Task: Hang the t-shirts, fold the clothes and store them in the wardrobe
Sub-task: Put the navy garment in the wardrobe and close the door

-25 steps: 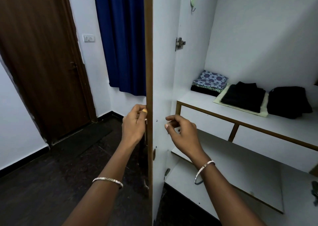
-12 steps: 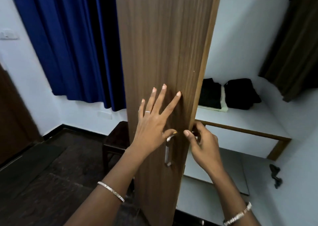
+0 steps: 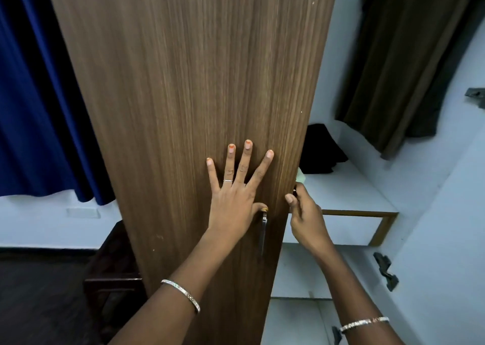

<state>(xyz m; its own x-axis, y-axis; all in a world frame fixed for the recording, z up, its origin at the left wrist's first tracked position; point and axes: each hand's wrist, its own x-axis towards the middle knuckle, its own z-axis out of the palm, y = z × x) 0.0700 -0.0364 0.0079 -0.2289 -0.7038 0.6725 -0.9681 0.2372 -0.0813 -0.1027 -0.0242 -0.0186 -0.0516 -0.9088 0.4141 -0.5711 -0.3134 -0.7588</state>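
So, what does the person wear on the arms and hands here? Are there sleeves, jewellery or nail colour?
No sleeves show: both forearms are bare. The left hand has a thin silver ring on one finger and worn orange polish on the nails. A slim silver bangle with small markings sits on the left wrist, and a similar silver bangle on the right wrist. The right hand shows no ring from this view.

Bare forearms, no sleeves; 1 thin silver bangle (image 3: 181, 294) on the left wrist; 1 on the right (image 3: 363, 323); a slim ring (image 3: 227, 180); chipped orange nail polish.
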